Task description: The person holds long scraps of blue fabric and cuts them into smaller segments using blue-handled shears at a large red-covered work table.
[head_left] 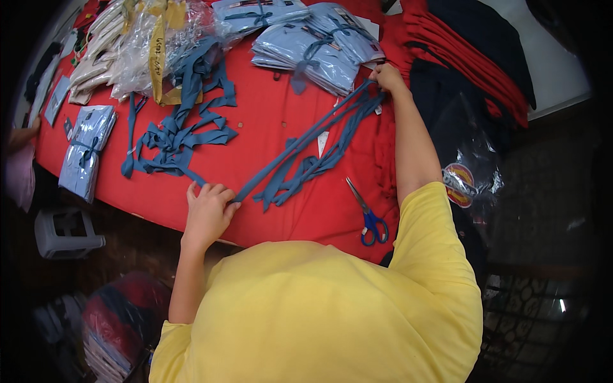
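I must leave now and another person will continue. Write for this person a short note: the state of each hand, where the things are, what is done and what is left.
Left hand: shut on the near end of a blue fabric strip, at the near edge of the red table.
Right hand: shut on the far end of that strip, stretched taut between the hands.
Loose strips: one pile at the left, a few under the taut strip.
Scissors: on the table, near the right arm, untouched.
Done: some folded light-blue shirt stacks are already tied with strips, plus one bundle at the far left.
Left: the loose strips remain unused.
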### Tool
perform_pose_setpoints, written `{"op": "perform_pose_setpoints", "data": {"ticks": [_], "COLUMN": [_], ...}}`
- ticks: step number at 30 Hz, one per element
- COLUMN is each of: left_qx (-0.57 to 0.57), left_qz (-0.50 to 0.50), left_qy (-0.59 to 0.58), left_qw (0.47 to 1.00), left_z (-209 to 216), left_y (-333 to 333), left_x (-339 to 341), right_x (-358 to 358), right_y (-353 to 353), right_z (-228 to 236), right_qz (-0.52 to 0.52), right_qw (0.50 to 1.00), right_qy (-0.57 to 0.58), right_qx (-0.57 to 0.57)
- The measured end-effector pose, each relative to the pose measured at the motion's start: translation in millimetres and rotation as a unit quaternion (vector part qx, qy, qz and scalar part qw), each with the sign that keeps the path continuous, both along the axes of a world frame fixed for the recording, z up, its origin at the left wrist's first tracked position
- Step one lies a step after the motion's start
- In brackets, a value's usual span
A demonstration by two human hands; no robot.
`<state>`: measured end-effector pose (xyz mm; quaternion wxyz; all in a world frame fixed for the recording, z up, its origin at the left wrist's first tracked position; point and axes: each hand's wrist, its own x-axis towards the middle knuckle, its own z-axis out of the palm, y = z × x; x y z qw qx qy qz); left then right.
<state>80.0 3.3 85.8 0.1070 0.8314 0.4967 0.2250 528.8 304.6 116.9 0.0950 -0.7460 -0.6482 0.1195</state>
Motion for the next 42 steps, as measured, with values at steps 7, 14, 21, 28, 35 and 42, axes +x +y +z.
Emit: {"op": "perform_pose_setpoints", "data": {"ticks": [7, 14, 21, 28, 35, 42], "left_qx": [-0.388, -0.286, -0.314, -0.302, -0.239, -0.174], "left_qz": [0.051, 0.119, 0.110, 0.116, 0.084, 0.101], "left_qy": [-0.335, -0.167, -0.188, -0.165, -0.113, 0.010], "left_qw": [0.857, 0.936, 0.924, 0.932, 0.961, 0.979], "left_z": [13.2, 1.2, 0.9, -13.6, -12.3, -11.0], "left_y": [-5.3, 3.6, 11.8, 5.2, 4.2, 0.2], "left_x": [42.8, 39.2, 42.4, 29.6, 21.3, 17.6], "right_x": [-5.0, 3.2, 33.9, -83.4, -65.2, -76.5], "right_y": [11.3, 5.9, 6.0, -191.3, -384.5, -415.9], "right_z": [-48.5, -27.2, -24.2, 93.1, 7.0, -25.9], "right_qz": [0.103, 0.006, 0.013, 0.058, 0.045, -0.022], "right_qw": [0.985, 0.985, 0.986, 0.985, 0.984, 0.997], "right_qy": [-0.100, -0.158, -0.019, 0.162, -0.111, -0.068], "right_qx": [0.094, 0.065, 0.164, 0.021, -0.129, -0.017]}}
